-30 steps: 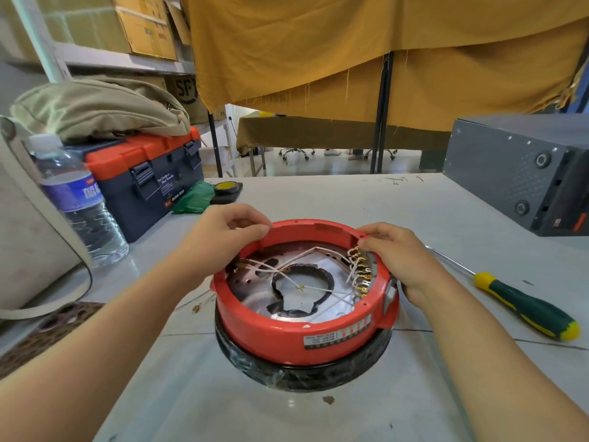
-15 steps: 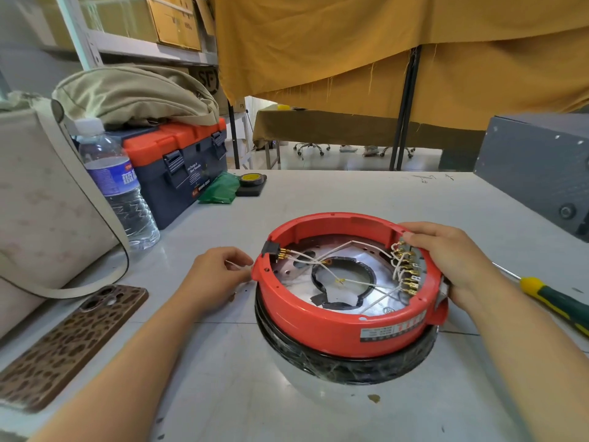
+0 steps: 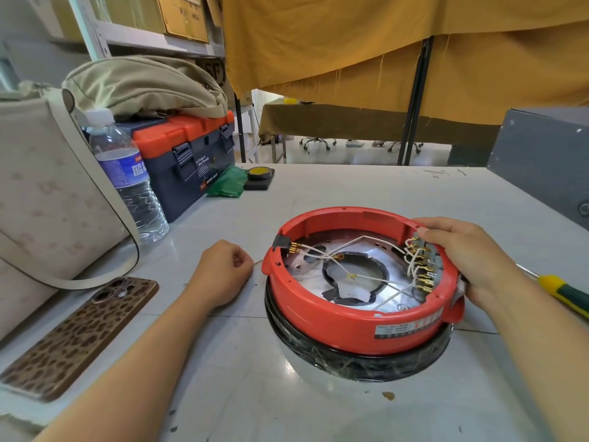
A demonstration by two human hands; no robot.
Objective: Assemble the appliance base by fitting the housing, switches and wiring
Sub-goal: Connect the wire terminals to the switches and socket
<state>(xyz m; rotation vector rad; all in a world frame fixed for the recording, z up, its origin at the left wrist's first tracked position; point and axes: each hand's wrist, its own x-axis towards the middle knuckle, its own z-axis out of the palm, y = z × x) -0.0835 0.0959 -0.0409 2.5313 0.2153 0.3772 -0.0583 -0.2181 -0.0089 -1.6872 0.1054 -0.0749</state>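
The red round housing sits upside down on a black base ring on the table. Inside lie a metal plate, white wires and a black connector with brass pins on the left wall. My right hand grips the housing's right rim, thumb on the switch block with its brass terminals. My left hand rests on the table just left of the housing, fingers curled, pinching a small thin metal piece.
A yellow-green screwdriver lies at the right edge. A phone, a beige bag, a water bottle and an orange-lidded toolbox stand at the left. A grey box stands back right.
My left hand left the housing's rim and came down to the table beside it, closing on the small metal piece. My right hand stayed on the switch side. The camera turned left.
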